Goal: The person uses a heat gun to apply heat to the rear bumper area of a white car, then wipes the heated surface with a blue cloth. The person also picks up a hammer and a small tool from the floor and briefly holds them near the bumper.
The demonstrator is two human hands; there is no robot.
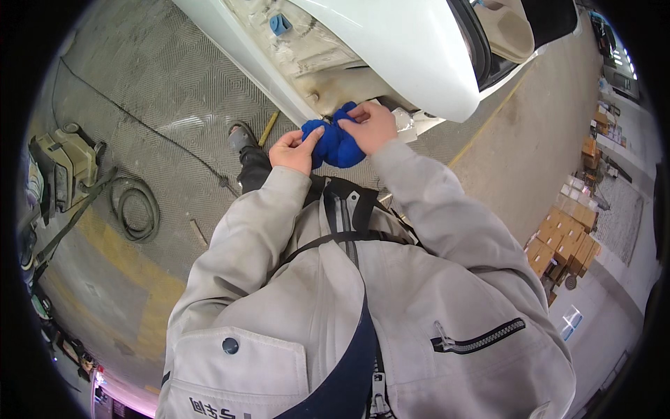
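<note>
A bunched bright blue cloth [340, 148] hangs in front of me, pinched by both of my hands. My left hand [293, 151] has it by the left edge between thumb and fingers. Higher up, on the right side, my right hand [372, 126] grips a raised fold of the same cloth. Just beyond my hands is the lower corner of a white car body [391, 42], where a panel is off and bare, stained cream metal [314, 59] shows. Part of that metal is hidden behind the cloth and my right hand.
A small blue piece [280, 25] sits on the bare metal. A yellow strip [268, 128] lies by my shoe [242, 137]. To the left are a dark cable [139, 114], a coiled hose [135, 209] and a greenish machine [68, 167]. Cardboard boxes [562, 241] are stacked at the right.
</note>
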